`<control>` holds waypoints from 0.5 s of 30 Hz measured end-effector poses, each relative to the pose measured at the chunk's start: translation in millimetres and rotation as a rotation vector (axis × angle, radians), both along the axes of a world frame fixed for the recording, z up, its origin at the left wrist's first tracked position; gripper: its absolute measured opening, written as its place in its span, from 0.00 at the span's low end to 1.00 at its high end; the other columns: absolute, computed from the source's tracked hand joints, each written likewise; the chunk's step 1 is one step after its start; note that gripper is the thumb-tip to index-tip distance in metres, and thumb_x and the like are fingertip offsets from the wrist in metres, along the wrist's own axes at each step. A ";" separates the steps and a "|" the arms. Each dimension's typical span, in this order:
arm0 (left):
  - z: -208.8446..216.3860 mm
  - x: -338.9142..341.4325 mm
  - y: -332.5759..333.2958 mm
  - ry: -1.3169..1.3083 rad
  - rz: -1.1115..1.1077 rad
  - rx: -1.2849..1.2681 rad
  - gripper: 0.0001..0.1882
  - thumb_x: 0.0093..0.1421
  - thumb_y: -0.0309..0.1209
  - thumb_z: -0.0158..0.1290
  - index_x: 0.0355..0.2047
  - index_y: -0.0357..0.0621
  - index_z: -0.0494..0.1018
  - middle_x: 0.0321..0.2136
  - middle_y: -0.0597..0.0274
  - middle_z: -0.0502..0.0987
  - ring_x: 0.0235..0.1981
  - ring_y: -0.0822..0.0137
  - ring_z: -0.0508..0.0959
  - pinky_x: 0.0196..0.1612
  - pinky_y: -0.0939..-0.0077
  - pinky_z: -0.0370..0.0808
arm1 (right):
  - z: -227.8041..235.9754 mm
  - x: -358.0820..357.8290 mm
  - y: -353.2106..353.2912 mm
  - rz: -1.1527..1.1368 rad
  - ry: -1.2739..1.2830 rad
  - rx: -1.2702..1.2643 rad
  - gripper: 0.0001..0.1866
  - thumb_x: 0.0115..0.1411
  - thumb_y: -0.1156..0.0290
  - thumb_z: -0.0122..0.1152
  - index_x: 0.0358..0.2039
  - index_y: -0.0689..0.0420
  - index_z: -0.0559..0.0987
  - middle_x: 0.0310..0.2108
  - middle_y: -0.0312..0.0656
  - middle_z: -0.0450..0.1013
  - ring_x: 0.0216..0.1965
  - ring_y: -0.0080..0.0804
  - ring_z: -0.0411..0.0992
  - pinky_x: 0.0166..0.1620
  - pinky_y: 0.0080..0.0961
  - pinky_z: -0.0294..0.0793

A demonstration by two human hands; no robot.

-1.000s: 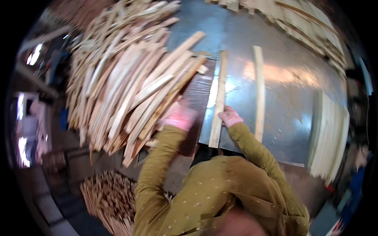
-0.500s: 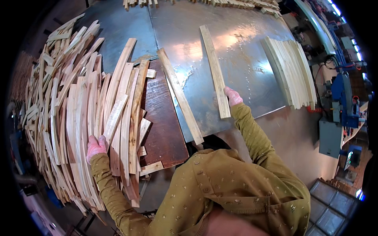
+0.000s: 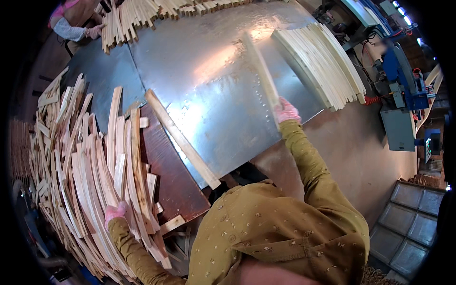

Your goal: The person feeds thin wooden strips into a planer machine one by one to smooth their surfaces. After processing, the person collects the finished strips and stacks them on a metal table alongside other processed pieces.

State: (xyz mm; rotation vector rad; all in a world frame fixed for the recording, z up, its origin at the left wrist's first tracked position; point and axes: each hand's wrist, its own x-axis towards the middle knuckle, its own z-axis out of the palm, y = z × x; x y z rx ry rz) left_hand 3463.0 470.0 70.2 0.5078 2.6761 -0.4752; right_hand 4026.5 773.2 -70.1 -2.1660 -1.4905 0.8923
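My right hand (image 3: 287, 111), in a pink and white glove, grips a pale wooden strip (image 3: 267, 78) near its close end. Motion blurs this strip over the metal tabletop (image 3: 213, 114). To its right lies a neat row of similar strips (image 3: 316, 66), side by side. My left hand (image 3: 115, 212), gloved alike, is closed around a strip (image 3: 105, 183) in the loose heap at left; its fingertips are partly hidden. A single strip (image 3: 183, 140) lies slantwise between my hands, across the edge between the metal and a reddish-brown board (image 3: 166, 166).
A tangled heap of wooden strips (image 3: 57, 166) fills the left side. More strips (image 3: 142, 14) line the far edge, where another person's hand (image 3: 95, 31) touches them. Blue machinery (image 3: 403, 76) with a grey box (image 3: 398, 130) stands at right, near a gridded panel (image 3: 408, 218).
My right hand has carried its strip rightward, toward the neat row. The view has swung right, and the other person has come into sight at the far left. My left hand stays at the heap.
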 end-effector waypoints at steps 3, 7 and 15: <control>-19.1 -4.6 -17.5 -0.020 0.067 -0.025 0.41 0.46 0.60 0.58 0.53 0.42 0.71 0.49 0.37 0.73 0.52 0.44 0.73 0.56 0.56 0.68 | 39.2 52.7 43.7 0.086 -0.606 -0.157 0.25 0.59 0.54 0.51 0.57 0.44 0.71 0.55 0.42 0.69 0.56 0.44 0.68 0.57 0.41 0.69; -28.2 21.0 -28.3 -0.076 -0.321 0.215 0.28 0.52 0.39 0.56 0.55 0.51 0.69 0.50 0.40 0.72 0.50 0.44 0.74 0.53 0.59 0.71 | 3.1 163.5 77.5 0.226 -0.820 0.053 0.23 0.58 0.62 0.51 0.54 0.57 0.73 0.53 0.49 0.71 0.54 0.48 0.68 0.56 0.40 0.69; -61.6 172.3 114.8 -0.428 0.519 1.212 0.27 0.58 0.41 0.54 0.54 0.41 0.68 0.46 0.44 0.74 0.41 0.54 0.76 0.47 0.64 0.74 | -48.1 79.6 87.2 0.353 0.102 0.085 0.28 0.61 0.59 0.56 0.58 0.59 0.67 0.53 0.51 0.69 0.53 0.46 0.68 0.55 0.37 0.70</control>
